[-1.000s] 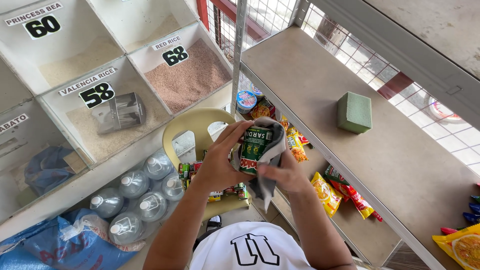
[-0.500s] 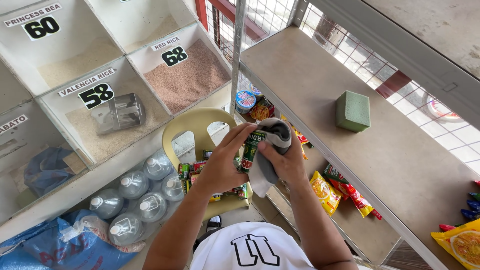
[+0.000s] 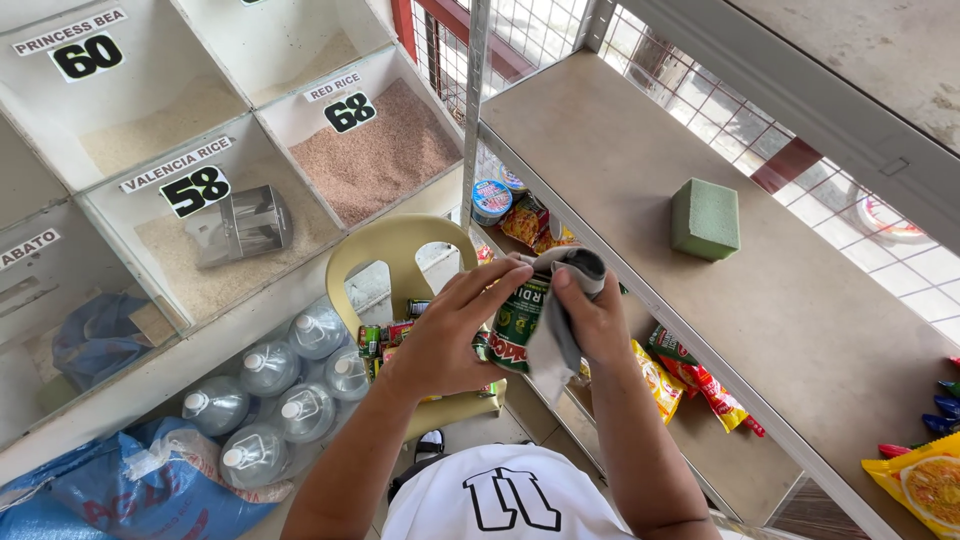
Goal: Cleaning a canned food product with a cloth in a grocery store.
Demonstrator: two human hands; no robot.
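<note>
At the centre of the frame my left hand (image 3: 440,345) has its grip closed around a green tin can (image 3: 518,318), holding it upright just above the yellow plastic chair (image 3: 392,255). My right hand (image 3: 590,325) grips a grey cloth (image 3: 560,320), pressing it over the can's top and right side. To the right, a green sponge block (image 3: 705,218) sits on the brown shelf (image 3: 800,330). Water jugs (image 3: 280,395) stand at lower left, below the rice bins (image 3: 370,150).
</note>
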